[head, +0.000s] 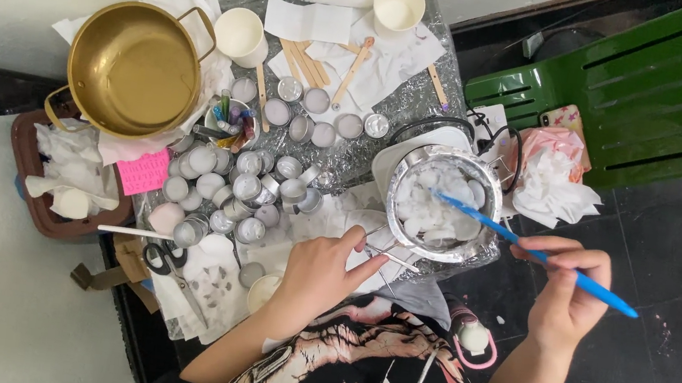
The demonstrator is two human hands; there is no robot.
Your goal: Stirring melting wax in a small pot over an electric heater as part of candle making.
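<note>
Crowding the foil-covered counter (387, 110), small round metal cups (237, 182) sit at nine o'clock of the steel pot (443, 201) of white chunks. Right hand (567, 287) grips a blue stick (526, 249); left hand (322, 270) pinches the pot's wire handle (389, 258).

green chair (636, 81) cropped, tins' (245, 183) contents perhaps unclear

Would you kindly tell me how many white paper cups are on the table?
2: one white paper cup stands beside the round brass pot, another white paper cup at the table's far edge. Others may be hidden among the clutter.
</note>
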